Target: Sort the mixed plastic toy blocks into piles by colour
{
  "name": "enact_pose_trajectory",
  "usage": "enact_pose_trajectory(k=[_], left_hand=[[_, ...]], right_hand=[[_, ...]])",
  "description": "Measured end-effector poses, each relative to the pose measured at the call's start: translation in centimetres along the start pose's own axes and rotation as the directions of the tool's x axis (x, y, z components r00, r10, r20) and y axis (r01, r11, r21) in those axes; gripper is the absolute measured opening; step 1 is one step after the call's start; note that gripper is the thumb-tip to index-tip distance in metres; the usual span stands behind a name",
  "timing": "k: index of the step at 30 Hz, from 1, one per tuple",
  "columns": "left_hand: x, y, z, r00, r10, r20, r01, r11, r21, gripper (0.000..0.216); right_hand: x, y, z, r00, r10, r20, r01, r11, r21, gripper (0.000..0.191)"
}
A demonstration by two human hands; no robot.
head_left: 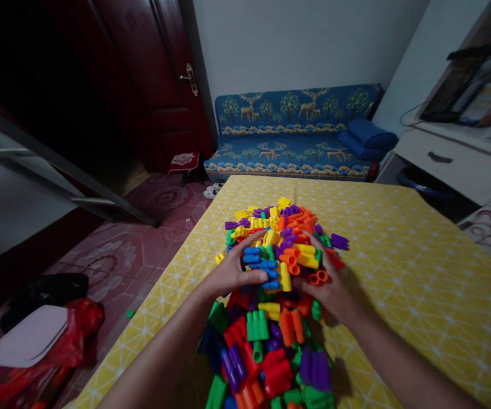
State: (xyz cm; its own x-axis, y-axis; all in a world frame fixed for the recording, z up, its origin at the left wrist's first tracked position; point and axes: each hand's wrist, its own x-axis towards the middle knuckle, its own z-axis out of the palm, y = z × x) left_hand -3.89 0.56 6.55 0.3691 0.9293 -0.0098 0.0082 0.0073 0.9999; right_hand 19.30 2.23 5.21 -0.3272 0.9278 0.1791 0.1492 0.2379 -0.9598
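Observation:
A long heap of bullet-shaped plastic building blocks [277, 326] in red, green, purple, orange, yellow and blue runs up the middle of the table. My left hand [232, 270] curls around its left side, the thumb lying against several blue blocks [266, 270]. Across from it, my right hand [328, 287] cups orange and yellow blocks [307, 255], its fingers partly hidden among the pieces. A clump of blocks is gathered between both palms. Behind the hands, more yellow, purple and orange pieces [290, 213] spread over the cloth, and one purple block [340, 242] lies at the right edge.
The table has a yellow patterned cloth [399, 255]. Beyond stands a blue sofa [288, 153] with deer patterns, and a white cabinet [462, 165] is at the right. On the floor to the left are a pale lid [30, 335], red plastic bags [86, 324] and a green piece [130, 313].

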Motion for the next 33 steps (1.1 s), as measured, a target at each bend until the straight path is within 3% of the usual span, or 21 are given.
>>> enact_pose_trajectory(k=[3, 5, 7, 9, 11, 13, 15, 17, 20, 25, 30, 33], left_hand=[[0.0, 2.9, 0.7, 0.992, 0.115, -0.042, -0.101, 0.964, 0.246, 0.094], [-0.4, 4.8, 0.7, 0.985, 0.172, 0.023, -0.166, 0.895, 0.415, 0.087], [-0.7, 6.2, 0.2, 0.981, 0.142, 0.132, -0.188, 0.869, 0.459, 0.079], [-0.4, 6.6, -0.9, 0.981, 0.104, 0.166, -0.165, 0.895, 0.414, 0.066], [0.8, 5.7, -2.5, 0.993, 0.1, 0.065, -0.116, 0.937, 0.328, 0.057], [2.8, 3.9, -4.4, 0.979, 0.13, -0.156, -0.068, 0.933, 0.353, 0.057], [5.4, 1.6, -6.3, 0.922, 0.182, -0.34, -0.016, 0.899, 0.438, 0.064], [7.9, -0.6, -7.7, 0.896, 0.126, -0.426, 0.092, 0.885, 0.457, 0.077], [11.1, -3.0, -8.9, 0.916, 0.014, -0.4, 0.176, 0.883, 0.435, 0.085], [15.1, -4.8, -9.8, 0.95, -0.017, -0.312, 0.155, 0.892, 0.425, 0.09], [17.1, -5.5, -9.7, 0.96, 0.023, -0.277, 0.122, 0.862, 0.492, 0.087], [17.1, -5.2, -9.1, 0.968, -0.021, -0.251, 0.119, 0.916, 0.382, 0.084]], right_hand=[[0.8, -1.6, -0.8, 1.0, 0.02, 0.02, -0.019, 0.999, -0.042, 0.104], [0.9, -2.6, -1.9, 0.995, -0.003, 0.102, 0.014, 0.994, -0.109, 0.107], [0.9, -3.3, -3.2, 0.969, -0.023, 0.247, 0.069, 0.981, -0.18, 0.104], [1.2, -3.4, -4.4, 0.934, -0.018, 0.357, 0.111, 0.964, -0.243, 0.086], [2.1, -2.6, -5.6, 0.944, -0.012, 0.331, 0.112, 0.953, -0.283, 0.058], [3.8, -0.8, -6.4, 0.981, -0.029, 0.194, 0.083, 0.957, -0.278, 0.041], [6.3, 1.6, -7.1, 0.997, -0.062, 0.047, 0.073, 0.959, -0.273, 0.04], [9.4, 4.0, -7.6, 0.991, -0.128, -0.049, 0.105, 0.942, -0.319, 0.045], [14.4, 6.6, -7.7, 0.985, -0.164, -0.059, 0.118, 0.877, -0.465, 0.061], [21.2, 9.0, -6.4, 0.996, 0.089, 0.001, -0.076, 0.862, -0.501, 0.087], [23.7, 9.6, -4.1, 0.97, 0.185, 0.16, -0.101, 0.898, -0.429, 0.075], [23.1, 8.6, -3.1, 0.954, 0.16, 0.252, -0.064, 0.934, -0.352, 0.064]])
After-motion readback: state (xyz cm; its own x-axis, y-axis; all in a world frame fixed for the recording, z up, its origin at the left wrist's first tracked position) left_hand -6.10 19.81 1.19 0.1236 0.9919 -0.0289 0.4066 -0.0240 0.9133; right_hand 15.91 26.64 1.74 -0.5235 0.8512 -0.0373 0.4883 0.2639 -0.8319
